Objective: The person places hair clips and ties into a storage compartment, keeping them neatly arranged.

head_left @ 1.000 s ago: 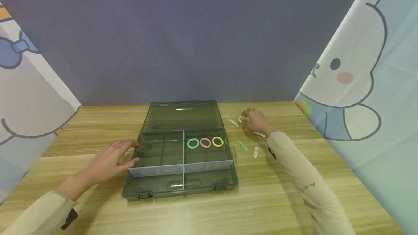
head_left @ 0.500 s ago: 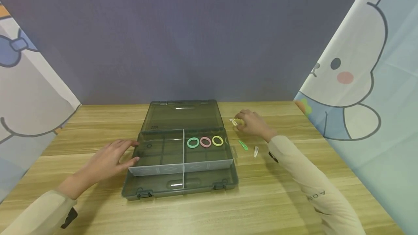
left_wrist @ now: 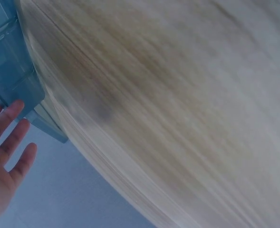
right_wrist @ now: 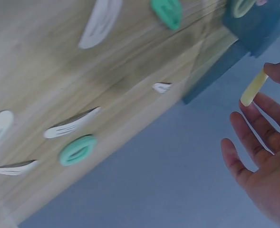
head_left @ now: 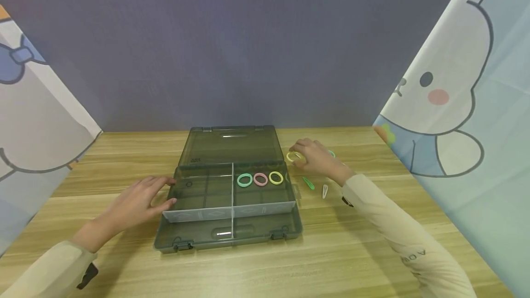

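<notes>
My right hand (head_left: 315, 157) pinches a yellow hair tie (right_wrist: 254, 88) between thumb and fingertip, held up over the table just right of the grey see-through box (head_left: 265, 241). In the box's back right compartment lie a green hair tie (head_left: 239, 181), a pink hair tie (head_left: 255, 182) and another yellow hair tie (head_left: 270, 180) in a row. My left hand (head_left: 138, 199) rests at the box's left side, its fingers spread and fingertips right at the rim. In the left wrist view those fingers (left_wrist: 14, 137) look extended beside the bluish box wall.
The box lid (head_left: 232, 148) lies folded back behind it. A green snap hair clip (head_left: 308, 183) and a white snap clip (head_left: 325, 191) lie to its right. The right wrist view shows several more white clips (right_wrist: 73, 124) and a green hair tie (right_wrist: 63, 156).
My right hand has moved left toward the box with the yellow hair tie, passing over a white clip and uncovering part of a green hair tie behind it. My left hand stays put.
</notes>
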`<state>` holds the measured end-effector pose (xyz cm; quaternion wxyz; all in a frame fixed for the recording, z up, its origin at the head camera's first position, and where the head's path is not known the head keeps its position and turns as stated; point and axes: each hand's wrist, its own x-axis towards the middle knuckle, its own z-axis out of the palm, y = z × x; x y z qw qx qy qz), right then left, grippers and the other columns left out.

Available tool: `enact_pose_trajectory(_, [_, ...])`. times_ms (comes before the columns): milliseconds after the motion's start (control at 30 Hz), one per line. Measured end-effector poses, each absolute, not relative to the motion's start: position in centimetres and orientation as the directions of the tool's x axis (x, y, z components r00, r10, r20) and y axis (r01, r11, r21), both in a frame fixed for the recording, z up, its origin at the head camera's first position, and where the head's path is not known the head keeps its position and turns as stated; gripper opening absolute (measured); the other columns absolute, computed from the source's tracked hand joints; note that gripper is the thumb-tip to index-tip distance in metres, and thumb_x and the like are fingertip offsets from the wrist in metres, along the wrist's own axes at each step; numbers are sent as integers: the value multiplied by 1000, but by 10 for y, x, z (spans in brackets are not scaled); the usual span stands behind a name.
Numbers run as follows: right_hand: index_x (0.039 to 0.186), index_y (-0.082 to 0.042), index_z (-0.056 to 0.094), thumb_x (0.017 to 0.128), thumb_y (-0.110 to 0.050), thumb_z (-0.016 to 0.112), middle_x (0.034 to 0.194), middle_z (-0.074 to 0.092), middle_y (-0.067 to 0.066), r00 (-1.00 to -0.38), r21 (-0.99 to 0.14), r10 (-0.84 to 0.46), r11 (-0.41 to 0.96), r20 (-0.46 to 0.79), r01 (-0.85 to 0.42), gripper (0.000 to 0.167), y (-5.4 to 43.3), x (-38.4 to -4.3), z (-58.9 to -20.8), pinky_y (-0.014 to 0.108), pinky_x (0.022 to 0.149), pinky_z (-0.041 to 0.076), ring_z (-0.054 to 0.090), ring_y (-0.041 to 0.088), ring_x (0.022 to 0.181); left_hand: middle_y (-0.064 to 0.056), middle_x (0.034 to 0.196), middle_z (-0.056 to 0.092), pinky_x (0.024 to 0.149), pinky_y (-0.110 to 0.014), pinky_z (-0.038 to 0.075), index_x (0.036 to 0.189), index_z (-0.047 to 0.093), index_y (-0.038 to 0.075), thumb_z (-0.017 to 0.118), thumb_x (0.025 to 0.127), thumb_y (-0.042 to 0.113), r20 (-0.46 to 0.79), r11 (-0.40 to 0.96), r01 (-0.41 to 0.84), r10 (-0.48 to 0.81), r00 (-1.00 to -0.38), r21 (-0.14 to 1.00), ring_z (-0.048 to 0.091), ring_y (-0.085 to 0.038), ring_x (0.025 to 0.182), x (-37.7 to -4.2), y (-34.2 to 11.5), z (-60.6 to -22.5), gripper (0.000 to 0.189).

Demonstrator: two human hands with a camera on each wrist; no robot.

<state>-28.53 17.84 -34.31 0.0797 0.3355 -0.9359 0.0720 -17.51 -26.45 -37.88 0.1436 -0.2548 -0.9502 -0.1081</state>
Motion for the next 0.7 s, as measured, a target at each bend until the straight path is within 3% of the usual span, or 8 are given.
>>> enact_pose_trajectory(267, [112, -9, 62, 80, -23, 69, 110, 60, 4, -705, -55, -677, 712, 209, -700, 36, 164, -271, -336, 45, 89, 44, 53, 25, 107, -14, 115, 62, 86, -57, 44, 116, 55, 8, 64, 83, 36, 331, 844, 522, 460, -824, 126, 57, -39, 104, -175, -265, -379, 44])
enact_pose_trajectory(500, [109, -12, 63, 80, -27, 70, 104, 61, 1, -632, 41, -741, 656, 228, -754, 34, 148, -264, -337, 40, 82, 48, 56, 21, 99, -15, 115, 61, 86, -58, 44, 116, 55, 7, 64, 83, 35, 325, 843, 521, 460, -826, 131, 57, -39, 104, -175, -265, -378, 44])
enact_pose_trajectory(700, [109, -13, 63, 80, -30, 68, 107, 62, -1, -594, 93, -777, 620, 208, -779, 34, 135, -259, -341, 38, 83, 49, 57, 18, 99, -14, 115, 61, 87, -58, 43, 116, 55, 7, 65, 82, 34, 323, 845, 519, 459, -828, 131, 56, -39, 105, -175, -264, -378, 45])
